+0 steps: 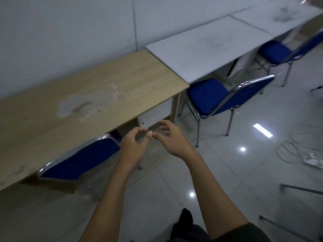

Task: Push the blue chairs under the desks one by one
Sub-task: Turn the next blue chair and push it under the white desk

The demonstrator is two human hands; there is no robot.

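Both hands free, nearest chair tucked in.
Left hand and right hand hover loosely curled, empty, beside the blue chair under the wooden tabletop.

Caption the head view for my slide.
Both empty hands, left hand and right hand, leave a tucked blue chair; next chair waits.

- The near chair under the wooden desk had a deep blue backrest edged with a shiny silver frame.
- The wooden desk was pale tan with a faint grain and whitish worn patches.
- The middle chair had a blue seat and back on chrome legs.
- The white desk was pale grey-white with dark smudges.
- The far chair was blue too.
- The floor was glossy pale grey tile.
- The wall was plain off-white.
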